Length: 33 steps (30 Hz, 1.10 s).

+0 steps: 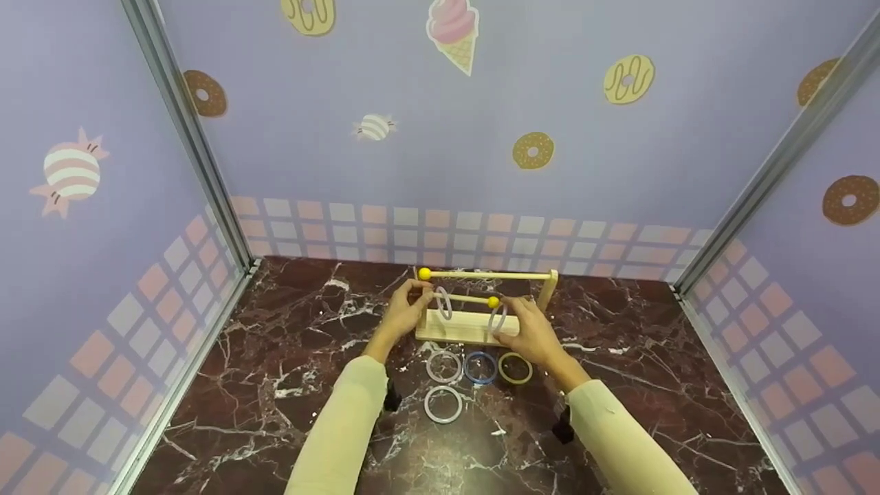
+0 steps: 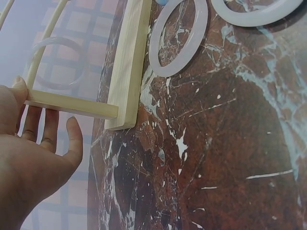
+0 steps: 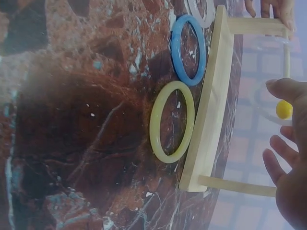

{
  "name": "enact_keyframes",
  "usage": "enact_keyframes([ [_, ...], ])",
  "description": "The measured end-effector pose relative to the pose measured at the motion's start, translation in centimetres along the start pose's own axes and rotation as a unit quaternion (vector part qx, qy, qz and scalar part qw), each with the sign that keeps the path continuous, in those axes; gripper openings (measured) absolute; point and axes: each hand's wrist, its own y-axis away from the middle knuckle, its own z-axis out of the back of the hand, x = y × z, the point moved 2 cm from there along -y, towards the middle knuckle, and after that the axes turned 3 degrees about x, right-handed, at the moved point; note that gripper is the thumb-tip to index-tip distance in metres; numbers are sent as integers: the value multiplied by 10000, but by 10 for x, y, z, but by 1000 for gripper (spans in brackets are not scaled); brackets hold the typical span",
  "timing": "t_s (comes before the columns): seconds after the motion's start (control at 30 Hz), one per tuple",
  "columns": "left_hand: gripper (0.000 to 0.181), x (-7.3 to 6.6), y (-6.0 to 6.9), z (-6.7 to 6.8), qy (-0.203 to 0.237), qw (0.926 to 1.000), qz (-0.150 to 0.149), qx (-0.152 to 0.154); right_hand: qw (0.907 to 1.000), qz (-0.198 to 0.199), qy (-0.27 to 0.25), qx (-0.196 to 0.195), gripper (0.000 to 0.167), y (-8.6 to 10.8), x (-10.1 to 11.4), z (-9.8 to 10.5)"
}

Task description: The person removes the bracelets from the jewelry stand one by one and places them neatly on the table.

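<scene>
A light wooden rack (image 1: 467,330) carries two horizontal rods, each ending in a yellow ball (image 1: 493,302). My left hand (image 1: 401,315) grips the upright post (image 2: 72,104) at the rack's left side, thumb by the rod's joint and fingers behind. One pale translucent bangle (image 1: 439,306) hangs around the front rod near that post. At the rod's other end, my right hand (image 1: 535,335) pinches a second pale translucent bangle (image 1: 491,323) beside the yellow ball. In the right wrist view this bangle appears around the ball (image 3: 284,109), faint against the wall.
On the dark marbled table (image 1: 275,357), before the rack, lie a pale lilac bangle (image 1: 428,367), a blue bangle (image 3: 176,48), a yellow bangle (image 3: 156,122) and a white bangle (image 1: 427,404). A patterned wall (image 1: 447,185) stands close behind the rack.
</scene>
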Motion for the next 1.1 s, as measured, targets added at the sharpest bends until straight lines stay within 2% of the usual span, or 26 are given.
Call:
enact_keyframes([
  [0.2,23,0,2,0,104,9999,-35,-25,9995,6,-318,-48,69,14,0,-2],
  [0.57,24,0,3,0,71,10000,-59,-32,9987,148,-457,188,65,45,5,-8],
  [0.87,22,1,3,0,42,10000,-9,34,9937,159,-1005,465,60,68,19,-21],
  [1.1,20,1,1,0,-78,9999,64,-37,9945,63,-857,597,59,81,21,-27],
])
